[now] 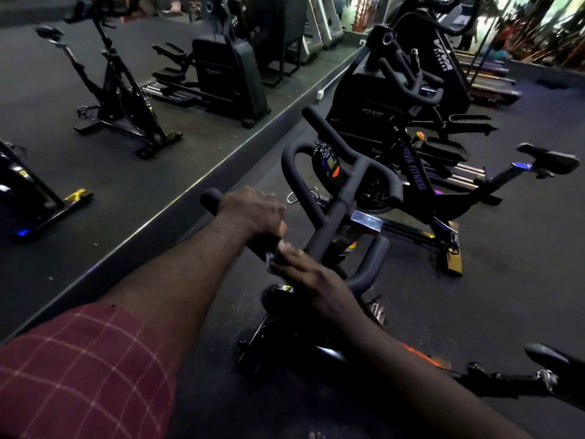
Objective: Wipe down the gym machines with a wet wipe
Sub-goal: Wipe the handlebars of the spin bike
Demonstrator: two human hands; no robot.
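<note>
As left hand (pixel 253 213) grips one handlebar (pixel 340 204), right hand (pixel 311 280) holds one wipe (pixel 269 258).

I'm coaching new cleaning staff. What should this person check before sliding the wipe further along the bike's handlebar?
1. Left hand steadying the handlebar near its left end: ok, its grip wraps the bar.
2. Wet wipe held in the right hand: ok, a pale corner shows at the fingers.
3. Wipe flat against the bar: cannot tell, the hand hides the contact.
4. Wipe damp enough: cannot tell.
5. Bar ahead of the right hand unobstructed: ok.
6. Console out of the wiping path: ok, it sits beyond the front loop.
</note>
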